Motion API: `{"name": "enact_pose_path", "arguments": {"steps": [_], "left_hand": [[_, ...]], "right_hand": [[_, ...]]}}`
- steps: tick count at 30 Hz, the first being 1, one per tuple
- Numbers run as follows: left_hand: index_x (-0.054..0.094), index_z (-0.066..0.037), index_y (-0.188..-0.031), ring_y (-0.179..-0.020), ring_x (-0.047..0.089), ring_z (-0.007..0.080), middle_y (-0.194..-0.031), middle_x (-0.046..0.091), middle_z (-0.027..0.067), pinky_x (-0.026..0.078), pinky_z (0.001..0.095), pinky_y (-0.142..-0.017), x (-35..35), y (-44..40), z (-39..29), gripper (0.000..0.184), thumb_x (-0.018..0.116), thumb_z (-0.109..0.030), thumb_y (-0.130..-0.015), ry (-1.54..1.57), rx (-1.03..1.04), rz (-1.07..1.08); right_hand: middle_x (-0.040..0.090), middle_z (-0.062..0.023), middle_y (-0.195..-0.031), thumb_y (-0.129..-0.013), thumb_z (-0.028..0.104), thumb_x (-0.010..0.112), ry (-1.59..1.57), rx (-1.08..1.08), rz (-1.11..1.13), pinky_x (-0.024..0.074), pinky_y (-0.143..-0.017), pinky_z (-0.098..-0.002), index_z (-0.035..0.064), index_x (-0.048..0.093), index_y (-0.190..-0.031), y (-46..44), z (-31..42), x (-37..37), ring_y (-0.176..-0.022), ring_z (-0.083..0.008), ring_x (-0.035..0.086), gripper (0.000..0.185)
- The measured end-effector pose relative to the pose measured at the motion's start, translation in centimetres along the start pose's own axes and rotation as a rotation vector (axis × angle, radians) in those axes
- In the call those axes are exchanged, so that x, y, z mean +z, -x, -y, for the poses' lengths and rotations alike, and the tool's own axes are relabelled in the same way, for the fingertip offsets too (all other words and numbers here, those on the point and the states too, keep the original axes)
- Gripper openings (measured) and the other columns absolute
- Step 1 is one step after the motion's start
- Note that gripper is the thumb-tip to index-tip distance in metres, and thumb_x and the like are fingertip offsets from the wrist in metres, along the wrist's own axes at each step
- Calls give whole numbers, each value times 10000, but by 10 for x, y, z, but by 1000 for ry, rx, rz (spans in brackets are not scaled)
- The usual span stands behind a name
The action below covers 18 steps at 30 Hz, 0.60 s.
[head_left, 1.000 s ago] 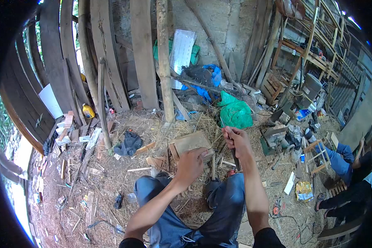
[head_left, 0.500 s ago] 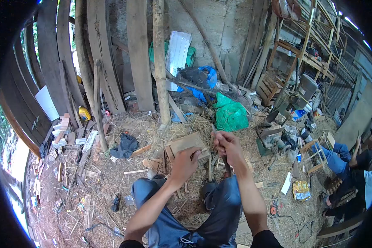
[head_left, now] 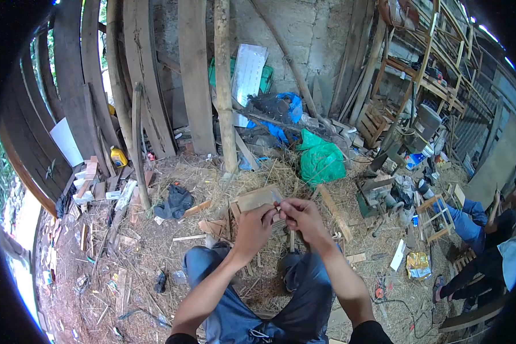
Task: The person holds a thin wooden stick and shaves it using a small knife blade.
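Observation:
Before my knees sits a wooden block (head_left: 247,202) with a pale flat top. My left hand (head_left: 253,230) is closed over its near side, thumb and fingertips pinched together. Close against it, my right hand (head_left: 304,220) is closed too, its fingertips meeting those of the left. Whatever small thing lies between the fingertips is too small and too covered to make out. A thin wooden handle stands upright below the hands, between my legs. To the right of my right hand lies a long wooden board (head_left: 335,213).
A green plastic bag (head_left: 321,162) rests behind the block, beside a wooden post (head_left: 226,114). A dark bag (head_left: 174,202) lies to the left. Straw and wood scraps cover the floor. At the right, another person (head_left: 487,241) sits near a small wooden frame (head_left: 436,218).
My right hand has moved left and down to meet my left hand. The knife-like tool it gripped upright no longer shows. The board on the right has come into view.

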<state>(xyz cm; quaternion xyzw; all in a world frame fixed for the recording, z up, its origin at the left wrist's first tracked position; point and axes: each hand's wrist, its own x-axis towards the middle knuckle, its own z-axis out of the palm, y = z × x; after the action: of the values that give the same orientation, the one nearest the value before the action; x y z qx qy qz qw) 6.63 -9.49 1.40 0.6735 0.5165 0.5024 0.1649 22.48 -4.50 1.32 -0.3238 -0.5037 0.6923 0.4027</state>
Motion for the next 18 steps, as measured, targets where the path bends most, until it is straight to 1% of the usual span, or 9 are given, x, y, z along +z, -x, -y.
{"name": "enact_pose_path", "arguments": {"steps": [1, 4, 7, 10, 12, 14, 16, 17, 18], "left_hand": [[636, -35, -955, -613, 617, 273, -705, 636, 126, 449, 335, -566, -1, 0, -4, 124, 556, -73, -868, 1, 45, -27], [617, -18, -969, -653, 612, 335, -742, 631, 171, 459, 361, -606, 2, 3, -8, 136, 553, -30, -850, -3, 59, -43], [598, 4, -972, -681, 606, 362, -782, 625, 198, 463, 376, -635, 1, 3, -14, 143, 556, 0, -835, 13, 58, -41], [592, 22, -958, -707, 605, 368, -803, 623, 207, 462, 381, -634, 0, 10, -11, 136, 563, 13, -826, 9, 77, -70], [596, 20, -944, -702, 603, 367, -801, 625, 199, 460, 387, -621, -8, 17, -10, 123, 565, 2, -827, -27, 17, -26], [600, 17, -930, -697, 601, 366, -800, 627, 191, 459, 393, -607, -9, 18, -7, 111, 567, -9, -828, -59, -46, 15], [622, -41, -900, -730, 605, 297, -795, 637, 131, 424, 385, -637, -2, 13, -1, 103, 593, -37, -802, -302, 92, -61], [622, -41, -900, -730, 605, 297, -795, 637, 131, 424, 385, -637, -1, 9, -3, 103, 593, -37, -802, -299, 92, -63], [625, -73, -889, -769, 598, 255, -803, 639, 96, 393, 376, -668, -1, 6, -5, 110, 606, -51, -784, -430, 165, -84]], "right_hand": [[584, 8, -712, -910, 160, 580, 31, -3, -8, 283, -433, -189, -10, 642, -975, 0, 6, -3, -493, -28, 399, 192], [583, 7, -701, -909, 153, 582, 65, -15, -15, 283, -432, -188, -12, 643, -967, -1, 13, -1, -495, -28, 401, 185], [579, 10, -696, -911, 158, 578, 88, -27, -21, 278, -429, -185, -14, 642, -951, -1, 14, -2, -495, -27, 398, 188], [576, 15, -689, -907, 170, 584, 163, -40, -113, 272, -426, -181, -10, 638, -955, -4, 17, -12, -493, -25, 393, 194], [579, 16, -703, -898, 181, 595, 44, -76, -183, 270, -425, -180, -3, 633, -964, -10, 24, -37, -495, -24, 391, 199], [581, 17, -714, -898, 185, 595, 66, -64, -159, 269, -425, -178, 0, 632, -970, -10, 18, -36, -496, -24, 391, 202], [585, 14, -736, -903, 195, 590, 77, -30, -113, 274, -427, -178, 5, 631, -977, -8, 6, -22, -504, -24, 397, 208], [585, 14, -736, -903, 195, 590, 81, -30, -114, 274, -427, -178, 5, 631, -977, -7, 3, -13, -504, -24, 397, 208], [584, 12, -725, -906, 195, 587, 68, -16, -64, 277, -427, -181, 6, 633, -982, -4, 3, -2, -500, -25, 396, 208]]}}
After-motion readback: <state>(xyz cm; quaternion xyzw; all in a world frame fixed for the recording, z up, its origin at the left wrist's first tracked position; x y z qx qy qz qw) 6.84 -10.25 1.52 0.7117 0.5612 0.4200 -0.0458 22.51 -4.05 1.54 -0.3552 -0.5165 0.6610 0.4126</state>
